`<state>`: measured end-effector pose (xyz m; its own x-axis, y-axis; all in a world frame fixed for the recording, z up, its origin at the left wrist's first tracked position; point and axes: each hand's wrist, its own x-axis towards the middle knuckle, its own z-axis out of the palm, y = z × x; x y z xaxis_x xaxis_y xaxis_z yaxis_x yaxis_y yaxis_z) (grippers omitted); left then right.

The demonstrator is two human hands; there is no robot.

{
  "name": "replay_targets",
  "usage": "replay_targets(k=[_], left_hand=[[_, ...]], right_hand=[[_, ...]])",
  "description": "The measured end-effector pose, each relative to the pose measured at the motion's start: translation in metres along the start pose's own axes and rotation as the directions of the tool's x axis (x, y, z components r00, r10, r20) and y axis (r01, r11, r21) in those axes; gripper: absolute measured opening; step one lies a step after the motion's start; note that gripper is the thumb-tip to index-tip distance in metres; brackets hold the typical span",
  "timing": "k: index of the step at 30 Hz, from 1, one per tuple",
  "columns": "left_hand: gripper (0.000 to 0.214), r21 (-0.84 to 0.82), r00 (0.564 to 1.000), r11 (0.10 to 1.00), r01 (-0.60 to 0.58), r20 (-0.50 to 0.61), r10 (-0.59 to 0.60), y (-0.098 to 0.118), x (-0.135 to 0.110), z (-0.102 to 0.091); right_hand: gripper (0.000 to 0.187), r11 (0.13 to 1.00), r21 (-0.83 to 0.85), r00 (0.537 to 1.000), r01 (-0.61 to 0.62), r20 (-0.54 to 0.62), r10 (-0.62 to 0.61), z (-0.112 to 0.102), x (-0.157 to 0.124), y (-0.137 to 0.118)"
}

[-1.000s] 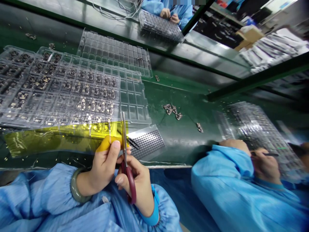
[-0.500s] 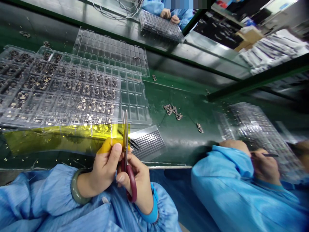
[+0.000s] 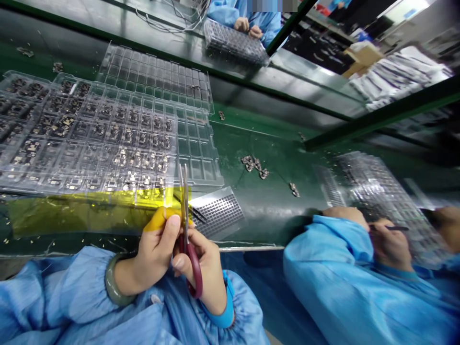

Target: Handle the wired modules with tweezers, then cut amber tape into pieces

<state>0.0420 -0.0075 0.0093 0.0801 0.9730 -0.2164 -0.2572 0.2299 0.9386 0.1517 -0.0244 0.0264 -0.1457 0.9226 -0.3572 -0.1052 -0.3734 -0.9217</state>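
Note:
Scissors (image 3: 194, 270) with dark red handles are gripped in my right hand (image 3: 204, 258), their blades pointing up and nearly closed. Beside them, my left hand (image 3: 156, 254) pinches a strip of yellow transparent film (image 3: 82, 211). The film wraps over my left fingers and runs off to the left along the table edge; its end meets the scissor blades. Just beyond my hands lies a sheet with small dark squares (image 3: 223, 211), and the dark tips of tweezers (image 3: 199, 214) rest over it. Clear plastic trays (image 3: 199, 158) holding small circuit boards stand behind the film.
Loose small metal parts (image 3: 254, 165) lie on the green table (image 3: 266, 206). At the right, a co-worker's sleeve (image 3: 330, 268) and hand (image 3: 391, 244) are beside another tray (image 3: 381, 191). A green frame bar (image 3: 381, 115) crosses above. Another person's hands (image 3: 247, 28) work across the bench.
The view has shifted slightly, so the bench and trays sit a little further left. Both hands keep the same hold on the film and scissors.

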Motion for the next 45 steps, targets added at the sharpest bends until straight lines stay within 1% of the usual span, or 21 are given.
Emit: replay_targets(k=[2, 9, 12, 16, 20, 23, 31, 35, 40, 42, 45], left_hand=[[0.041, 0.001, 1.000, 1.000, -0.003, 0.002, 0.003, 0.000, 0.000, 0.000], [0.033, -0.008, 0.999, 0.999, -0.046, 0.020, 0.047, -0.003, 0.000, 0.000], [0.031, -0.029, 0.999, 0.999, -0.023, 0.030, 0.024, -0.004, -0.001, 0.001], [0.033, -0.030, 1.000, 0.999, -0.011, 0.025, 0.011, -0.004, -0.001, 0.001], [0.036, -0.018, 1.000, 1.000, 0.002, 0.031, -0.002, -0.003, 0.000, 0.001], [0.037, -0.015, 0.999, 1.000, -0.009, 0.050, 0.010, -0.002, 0.000, 0.000], [0.036, -0.031, 1.000, 1.000, 0.001, 0.029, 0.000, -0.002, -0.002, 0.002], [0.036, -0.012, 0.999, 1.000, -0.010, 0.047, 0.010, -0.002, -0.001, 0.001], [0.038, -0.030, 0.999, 0.999, 0.027, 0.043, -0.026, 0.001, -0.002, 0.003], [0.041, -0.031, 0.997, 0.999, 0.033, 0.076, -0.031, 0.002, -0.003, 0.000], [0.050, -0.049, 0.991, 0.999, 0.018, 0.133, -0.011, 0.003, -0.003, -0.010]], right_hand=[[0.059, 1.000, -0.012, 1.000, 0.004, -0.005, -0.004, 0.000, 0.000, 0.000], [0.062, 0.996, -0.030, 0.996, 0.087, -0.001, -0.087, -0.001, 0.005, 0.000], [0.065, 0.995, -0.063, 0.997, 0.078, 0.000, -0.078, -0.002, 0.005, 0.000], [0.063, 0.996, -0.073, 0.998, 0.054, -0.011, -0.055, -0.002, 0.003, 0.002], [0.058, 0.997, -0.053, 0.998, 0.052, -0.024, -0.053, -0.002, 0.003, 0.003], [0.056, 0.998, -0.032, 0.998, 0.053, -0.023, -0.054, -0.003, 0.003, 0.004], [0.060, 0.999, -0.042, 0.999, 0.033, -0.029, -0.034, -0.006, 0.001, 0.006], [0.059, 0.998, -0.052, 0.999, 0.040, -0.030, -0.042, -0.006, 0.001, 0.005], [0.064, 0.998, -0.066, 1.000, 0.020, -0.019, -0.021, -0.007, 0.001, 0.005], [0.066, 0.998, -0.055, 1.000, 0.016, -0.016, -0.016, -0.008, 0.000, 0.006], [0.064, 0.999, -0.029, 1.000, 0.021, -0.014, -0.022, -0.010, 0.000, 0.007]])
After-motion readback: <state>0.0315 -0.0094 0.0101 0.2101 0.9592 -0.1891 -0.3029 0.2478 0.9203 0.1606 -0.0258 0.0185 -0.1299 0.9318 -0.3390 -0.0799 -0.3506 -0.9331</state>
